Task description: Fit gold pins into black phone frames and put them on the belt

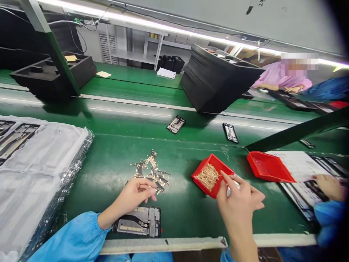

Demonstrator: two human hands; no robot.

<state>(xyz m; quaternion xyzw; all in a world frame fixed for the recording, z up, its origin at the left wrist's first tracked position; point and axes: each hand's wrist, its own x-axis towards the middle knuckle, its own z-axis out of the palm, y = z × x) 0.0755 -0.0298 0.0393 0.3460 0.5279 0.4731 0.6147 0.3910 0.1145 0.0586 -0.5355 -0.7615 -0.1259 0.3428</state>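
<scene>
My left hand [139, 190] is closed in a loose pinch; anything between its fingertips is too small to make out. It hovers at the near edge of a scattered pile of small black and tan strips [161, 179]. Below it lies a phone mid-frame [140, 222], flat on the green bench, partly covered by my wrist. My right hand [240, 198] is at the right side of a red bin [201, 166], thumb and forefinger slightly apart over its rim, other fingers stretched out. Many small tan strips [208, 177] lie in that bin.
A second red bin [268, 167] stands farther right, near a co-worker's hand [328, 186]. Two phone frames [176, 124] [230, 132] lie beyond. Black tray stacks [218, 80] [54, 74] stand behind. A white padded sheet [40, 174] bearing phone frames is at left; a green post [300, 129] slants at right.
</scene>
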